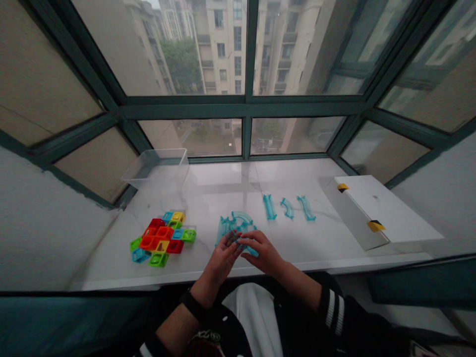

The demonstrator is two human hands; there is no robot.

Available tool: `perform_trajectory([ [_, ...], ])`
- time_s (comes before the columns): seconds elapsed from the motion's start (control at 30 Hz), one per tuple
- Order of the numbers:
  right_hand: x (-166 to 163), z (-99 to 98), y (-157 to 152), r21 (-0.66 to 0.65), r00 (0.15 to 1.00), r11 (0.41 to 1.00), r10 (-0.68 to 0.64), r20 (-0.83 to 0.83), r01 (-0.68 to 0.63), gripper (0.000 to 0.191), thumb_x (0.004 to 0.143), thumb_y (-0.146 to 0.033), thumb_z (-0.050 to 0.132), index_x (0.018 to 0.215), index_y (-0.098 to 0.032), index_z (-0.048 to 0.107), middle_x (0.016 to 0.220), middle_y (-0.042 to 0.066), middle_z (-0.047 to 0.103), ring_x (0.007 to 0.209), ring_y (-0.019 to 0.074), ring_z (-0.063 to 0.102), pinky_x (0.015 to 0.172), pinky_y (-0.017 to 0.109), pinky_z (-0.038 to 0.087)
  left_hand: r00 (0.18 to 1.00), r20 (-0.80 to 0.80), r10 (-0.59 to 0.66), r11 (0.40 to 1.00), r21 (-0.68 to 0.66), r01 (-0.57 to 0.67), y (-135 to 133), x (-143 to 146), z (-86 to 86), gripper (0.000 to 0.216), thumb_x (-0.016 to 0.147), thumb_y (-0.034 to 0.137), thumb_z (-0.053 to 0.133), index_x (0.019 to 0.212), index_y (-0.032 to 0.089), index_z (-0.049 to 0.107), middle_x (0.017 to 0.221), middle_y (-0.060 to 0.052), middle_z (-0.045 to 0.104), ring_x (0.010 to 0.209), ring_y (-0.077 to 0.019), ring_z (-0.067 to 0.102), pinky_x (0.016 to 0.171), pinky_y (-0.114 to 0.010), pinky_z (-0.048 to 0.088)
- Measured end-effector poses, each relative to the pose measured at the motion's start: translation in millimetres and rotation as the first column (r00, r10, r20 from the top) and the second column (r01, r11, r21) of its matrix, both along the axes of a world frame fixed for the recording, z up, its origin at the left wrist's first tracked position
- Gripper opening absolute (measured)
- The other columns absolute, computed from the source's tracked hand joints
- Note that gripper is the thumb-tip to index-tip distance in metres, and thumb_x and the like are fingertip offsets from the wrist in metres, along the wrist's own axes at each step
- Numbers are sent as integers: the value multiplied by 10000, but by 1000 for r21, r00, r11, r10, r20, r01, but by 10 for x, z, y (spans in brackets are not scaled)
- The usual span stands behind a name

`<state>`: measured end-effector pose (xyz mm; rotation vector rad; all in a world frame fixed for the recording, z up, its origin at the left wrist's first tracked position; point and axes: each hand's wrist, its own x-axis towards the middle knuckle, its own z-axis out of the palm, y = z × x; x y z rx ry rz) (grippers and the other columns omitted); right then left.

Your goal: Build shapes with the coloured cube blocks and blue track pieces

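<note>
Though any grip is unclear, the left hand point(222, 261) and right hand point(263, 253) curve narrowly over teal track pieces point(234, 227) laid within easy reach.

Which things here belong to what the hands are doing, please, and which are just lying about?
With the hands: left hand, right hand, translucent blue plastic curved track pieces just beyond them.

Lying about: three separate translucent blue plastic track pieces, multicoloured plastic square frames, clear plastic tub, flat white cardboard box.

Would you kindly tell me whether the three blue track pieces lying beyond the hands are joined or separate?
Separate: the three translucent blue track pieces lie side by side on the marble sill, with gaps between them.
</note>
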<state>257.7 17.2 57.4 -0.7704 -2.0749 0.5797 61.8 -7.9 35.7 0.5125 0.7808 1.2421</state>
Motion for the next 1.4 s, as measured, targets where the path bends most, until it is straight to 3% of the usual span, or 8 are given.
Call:
perform_trajectory([
  [0.23,-12,-22,3,62,1000,998,-12,15,11,438,988,-234,692,1410,-332,631,1247,91,708,1165,257,643,1000,456,559,998,59,-6,999,-31,8,-17,67,22,499,781,285,904,1218,218,673,1282,-96,716,1180,-232,687,981,-348,580],
  [0.4,37,-101,2,-103,997,994,-53,-54,47,495,1020,-260,634,1504,-328,555,1267,99,694,1152,245,669,1001,423,573,1000,15,24,1000,-9,-24,14,111,-11,489,764,375,917,1175,214,704,1251,-91,715,1116,-225,697,969,-379,579],
  [0.6,11,-192,11,-286,979,958,-49,-198,-9,403,1036,-334,612,1439,-325,620,1240,74,719,1100,216,703,948,370,594,982,-185,48,997,-56,-59,38,122,-60,545,708,474,926,1146,197,757,1243,-124,726,998,-209,700,801,-302,562],
  [0.77,3,-232,12,-360,966,933,-97,-241,4,360,1055,-354,573,1404,-311,648,1179,60,751,968,194,732,892,356,600,972,-236,23,999,-37,-33,26,117,-50,647,726,485,900,1272,186,722,1210,-147,742,923,-198,694,765,-303,556],
  [0.87,17,-212,3,-335,970,942,-89,-227,8,312,1066,-340,550,1344,-301,686,1103,52,758,912,185,728,869,348,594,969,-248,18,999,-39,-28,21,125,-62,685,716,494,897,1294,175,713,1141,-131,752,805,-156,662,714,-286,544],
  [1.0,52,-153,-7,-223,992,975,-30,-122,2,241,1050,-310,588,1234,-293,743,1095,64,743,1022,204,704,921,357,578,962,-271,41,998,-35,-53,25,125,-59,649,733,509,882,1265,169,733,972,-71,736,687,-107,600,683,-274,529],
  [1.17,113,-174,-1,-148,996,988,-61,-69,50,213,999,-293,672,1195,-278,756,1085,73,718,1016,212,697,923,359,584,962,-263,70,995,-48,-85,38,131,-24,560,709,498,905,1144,172,769,1071,-86,723,720,-112,619,694,-282,541],
  [1.4,180,-217,-2,-184,993,979,-103,-64,90,176,995,-256,669,1146,-265,759,1056,64,721,984,203,700,897,344,582,965,-256,52,995,-69,-72,53,203,-66,579,672,506,930,1112,170,760,1087,-89,724,771,-142,666,797,-341,586],
])
